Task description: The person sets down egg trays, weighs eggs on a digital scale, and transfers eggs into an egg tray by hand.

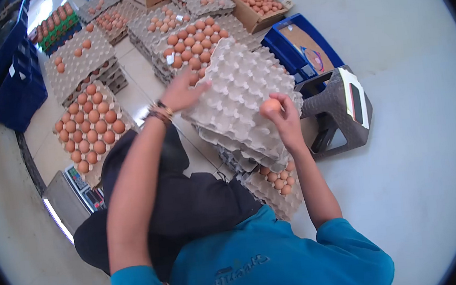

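Observation:
My right hand (287,117) pinches a brown egg (270,107) between thumb and fingers, just above an empty grey egg tray (234,95). This tray lies tilted on top of a stack of egg trays. My left hand (183,92), wearing bracelets at the wrist, is at the tray's left edge with its fingers apart. Its fingertips are close to the eggs in a filled tray (195,44) beyond; whether they touch an egg I cannot tell. Below the stack, several eggs (280,180) show in another tray.
A full egg tray (92,125) sits on the left beside a digital scale (81,184). Tray stacks (77,63) stand behind it, near a blue crate (20,91). At right are a blue bin (306,44) and a grey stand-like device (340,107). A wooden egg box (255,2) stands farther back.

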`<state>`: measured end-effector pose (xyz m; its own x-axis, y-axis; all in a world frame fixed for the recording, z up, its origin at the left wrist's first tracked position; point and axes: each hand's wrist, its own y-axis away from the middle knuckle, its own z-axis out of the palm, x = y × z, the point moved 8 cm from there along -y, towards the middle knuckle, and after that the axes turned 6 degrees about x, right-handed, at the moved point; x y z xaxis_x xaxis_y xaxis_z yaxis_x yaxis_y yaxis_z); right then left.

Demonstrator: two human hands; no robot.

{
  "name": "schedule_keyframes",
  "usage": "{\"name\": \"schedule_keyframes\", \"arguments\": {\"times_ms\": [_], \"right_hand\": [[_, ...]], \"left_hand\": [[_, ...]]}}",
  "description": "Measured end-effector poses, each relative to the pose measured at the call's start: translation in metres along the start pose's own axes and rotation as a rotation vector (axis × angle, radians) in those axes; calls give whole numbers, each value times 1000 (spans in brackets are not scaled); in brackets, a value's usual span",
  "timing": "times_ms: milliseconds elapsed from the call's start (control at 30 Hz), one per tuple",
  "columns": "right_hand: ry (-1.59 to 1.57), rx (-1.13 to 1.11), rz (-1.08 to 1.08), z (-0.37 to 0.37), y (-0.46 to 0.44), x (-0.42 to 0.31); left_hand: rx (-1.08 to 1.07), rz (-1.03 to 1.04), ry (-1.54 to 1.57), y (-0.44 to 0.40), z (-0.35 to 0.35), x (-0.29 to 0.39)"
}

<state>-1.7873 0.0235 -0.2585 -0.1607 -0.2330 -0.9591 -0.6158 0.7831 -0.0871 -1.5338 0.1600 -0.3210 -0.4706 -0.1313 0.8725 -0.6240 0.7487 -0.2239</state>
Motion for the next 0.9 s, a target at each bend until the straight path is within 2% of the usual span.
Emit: {"name": "schedule_keyframes", "arguments": {"times_ms": [67,100,133,233,267,300,367,400,500,533,600,667,733,767,833,900], "right_hand": [[244,-25,-206,17,5,-16],[354,-46,-320,32,8,-22],[433,-63,-357,37,7,-18],[487,-84,-380,36,6,10],[481,-83,-408,37,8,4],[490,-128,-404,39,9,0],[522,-115,-438,36,4,-2],[479,-68,-436,35,-3,-7],[366,-42,-458,70,-13,-61],[326,-46,-470,96,-15,-84],[213,-291,-591,175,-10,-125],[149,-704,-504,271,-6,-133],[289,-1069,-562,359,2,-105],[410,-1177,-631,396,8,-77],[766,-1423,-864,441,35,-33],[925,-1477,-868,462,56,1]], "left_hand": [[-155,-179,-33,6,-54,18],[-155,-182,-43,5,-79,-1],[-142,-289,-6,22,-119,19],[96,-391,-13,65,-226,-23],[213,-297,4,84,-260,-64],[268,-334,-96,113,-278,-86],[346,-404,-276,167,-296,-110],[414,-443,-246,189,-286,-112],[397,-244,-642,227,-247,-116],[357,-265,-694,231,-236,-119],[281,-291,-804,225,-217,-119],[147,-246,-803,216,-190,-115],[119,-183,-827,214,-166,-110],[103,-150,-838,213,-155,-111],[139,-210,-859,214,-143,-126],[197,-251,-816,213,-140,-135]]}}
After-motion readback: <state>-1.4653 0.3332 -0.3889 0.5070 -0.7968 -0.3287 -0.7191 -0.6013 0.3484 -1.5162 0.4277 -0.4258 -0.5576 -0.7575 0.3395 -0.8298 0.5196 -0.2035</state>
